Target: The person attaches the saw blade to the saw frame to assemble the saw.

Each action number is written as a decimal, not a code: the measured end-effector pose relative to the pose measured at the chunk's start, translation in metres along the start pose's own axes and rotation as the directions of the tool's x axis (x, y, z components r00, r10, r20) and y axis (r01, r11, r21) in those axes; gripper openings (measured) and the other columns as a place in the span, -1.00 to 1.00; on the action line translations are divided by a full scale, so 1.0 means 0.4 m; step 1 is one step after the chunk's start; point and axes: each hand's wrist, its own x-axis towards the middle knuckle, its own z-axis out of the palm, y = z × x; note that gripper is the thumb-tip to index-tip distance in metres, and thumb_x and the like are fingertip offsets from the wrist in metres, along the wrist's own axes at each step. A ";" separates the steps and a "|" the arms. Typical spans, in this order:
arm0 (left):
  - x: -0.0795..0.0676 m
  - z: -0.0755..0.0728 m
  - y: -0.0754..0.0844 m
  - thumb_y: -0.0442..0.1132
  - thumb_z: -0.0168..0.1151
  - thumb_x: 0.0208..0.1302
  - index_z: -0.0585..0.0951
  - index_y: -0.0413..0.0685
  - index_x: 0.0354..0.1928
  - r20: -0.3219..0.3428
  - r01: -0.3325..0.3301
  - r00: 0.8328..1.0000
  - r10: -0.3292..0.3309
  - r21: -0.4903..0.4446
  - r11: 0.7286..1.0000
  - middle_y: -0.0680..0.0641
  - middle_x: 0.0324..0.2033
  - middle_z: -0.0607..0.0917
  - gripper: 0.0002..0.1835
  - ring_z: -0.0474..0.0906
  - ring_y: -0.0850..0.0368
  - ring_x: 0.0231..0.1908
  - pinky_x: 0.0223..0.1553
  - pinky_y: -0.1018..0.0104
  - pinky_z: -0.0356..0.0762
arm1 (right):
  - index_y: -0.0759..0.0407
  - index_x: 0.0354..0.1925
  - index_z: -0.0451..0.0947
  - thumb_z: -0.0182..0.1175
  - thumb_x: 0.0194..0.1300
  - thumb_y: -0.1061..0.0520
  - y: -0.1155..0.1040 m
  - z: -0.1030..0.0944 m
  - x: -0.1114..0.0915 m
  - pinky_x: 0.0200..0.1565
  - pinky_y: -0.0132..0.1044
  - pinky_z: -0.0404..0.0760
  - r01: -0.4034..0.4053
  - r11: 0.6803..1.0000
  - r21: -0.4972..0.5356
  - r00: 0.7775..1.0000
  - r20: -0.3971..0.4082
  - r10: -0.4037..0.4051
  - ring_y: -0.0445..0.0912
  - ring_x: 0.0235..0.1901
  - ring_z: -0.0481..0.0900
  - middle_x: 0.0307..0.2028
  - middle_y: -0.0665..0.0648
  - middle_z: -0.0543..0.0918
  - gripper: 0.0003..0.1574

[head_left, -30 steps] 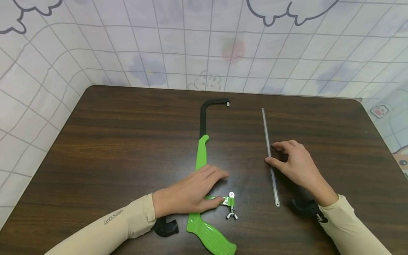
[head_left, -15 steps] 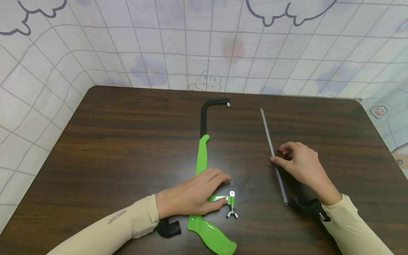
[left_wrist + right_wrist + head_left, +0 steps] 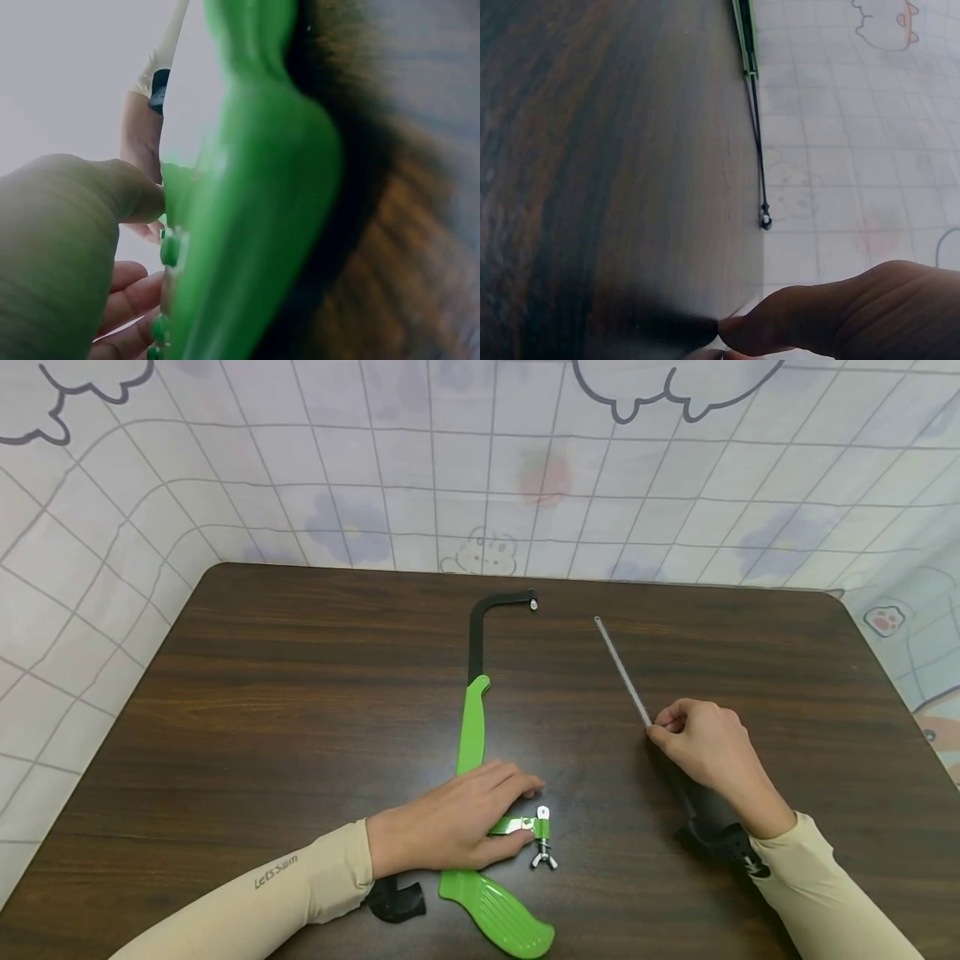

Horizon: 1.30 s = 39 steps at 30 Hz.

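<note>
A green and black hacksaw frame (image 3: 472, 722) lies lengthwise on the table, its handle toward me. My left hand (image 3: 453, 820) rests across its middle, fingers extended over it and thumb along the lower green arm, near the wing nut (image 3: 543, 858). In the left wrist view the green frame (image 3: 262, 165) looms large beside the thumb. To the right, my right hand (image 3: 705, 745) pinches a thin grey hacksaw blade (image 3: 622, 672) between thumb and fingers. The blade's far end points up and left; its near part is hidden by the hand.
The dark wooden table (image 3: 300, 693) has a patterned sheet (image 3: 420, 460) hanging behind it. Black straps with camera mounts sit at both wrists; the left mount (image 3: 397, 900) is beside the saw handle.
My right hand has moved slightly right and closed its fingers on the hacksaw blade. The blade has swung, its far end shifting left. The left hand and frame stay nearly in place.
</note>
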 end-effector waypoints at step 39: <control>0.005 0.005 0.034 -0.07 0.30 0.42 0.65 -0.06 -0.01 0.079 0.040 0.996 -0.050 0.122 0.992 0.06 -0.18 0.69 -0.74 0.56 0.25 -0.17 -0.08 0.41 0.58 | 0.21 -0.14 0.66 0.28 0.38 0.02 -0.014 -0.015 -0.008 -0.40 -0.26 0.46 0.044 0.998 0.042 0.992 0.112 -0.049 -0.16 -0.49 0.58 -0.32 0.12 0.78 -0.73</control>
